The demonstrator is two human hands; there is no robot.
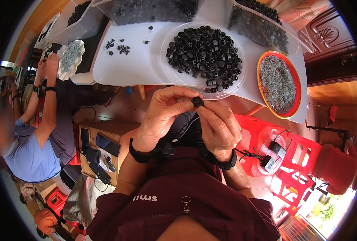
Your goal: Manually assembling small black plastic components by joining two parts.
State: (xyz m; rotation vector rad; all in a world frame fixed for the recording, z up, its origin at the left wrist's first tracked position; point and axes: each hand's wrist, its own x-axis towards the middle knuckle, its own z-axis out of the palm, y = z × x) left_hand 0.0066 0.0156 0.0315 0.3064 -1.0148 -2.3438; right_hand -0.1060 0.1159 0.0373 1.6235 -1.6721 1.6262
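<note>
Left hand and right hand both pinch one small, bumpy black part, by the near edge of the smooth white tabletop. Beyond, a clear round tray holds round black caps. There's room left of it.

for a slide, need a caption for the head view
Left hand and right hand hold a black part near a tray of caps and a bowl of grey pieces.

Free room over front-left tabletop, heaped round tray ahead
</note>
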